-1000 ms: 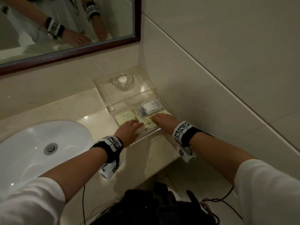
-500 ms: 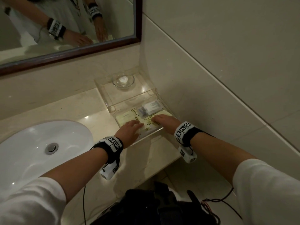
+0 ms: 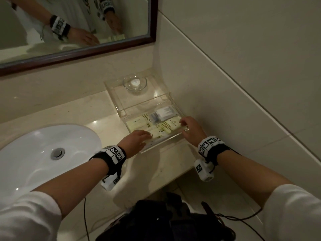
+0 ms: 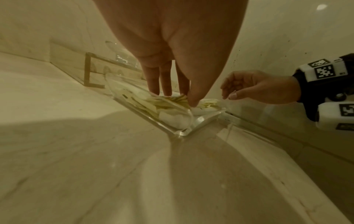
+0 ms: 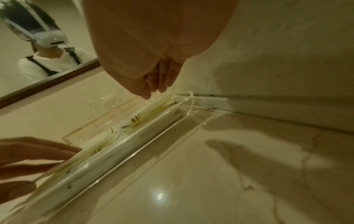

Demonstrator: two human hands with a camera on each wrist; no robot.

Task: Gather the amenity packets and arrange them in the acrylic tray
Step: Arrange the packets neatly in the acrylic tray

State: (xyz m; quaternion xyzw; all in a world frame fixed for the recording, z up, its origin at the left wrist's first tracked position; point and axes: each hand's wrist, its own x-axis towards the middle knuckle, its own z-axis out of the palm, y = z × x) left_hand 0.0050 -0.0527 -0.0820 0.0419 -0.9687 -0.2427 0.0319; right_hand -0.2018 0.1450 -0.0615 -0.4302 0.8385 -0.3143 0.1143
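Clear acrylic tray sits on the stone counter, tucked into the corner by the wall, right of the sink. Amenity packets, pale yellow with a white one behind, lie flat and overlapping inside the tray's near section. Left hand reaches over the front wall, fingers straight, tips pressing down on the packets, likely to flatten and square them; nothing gripped. Right hand hovers at the tray's right end, fingers loosely curled above the rim, holding nothing as far as the wrist views show, probably placed to steady the tray. Glass dish stands in the rear section. Gathering looks done; tidying remains.
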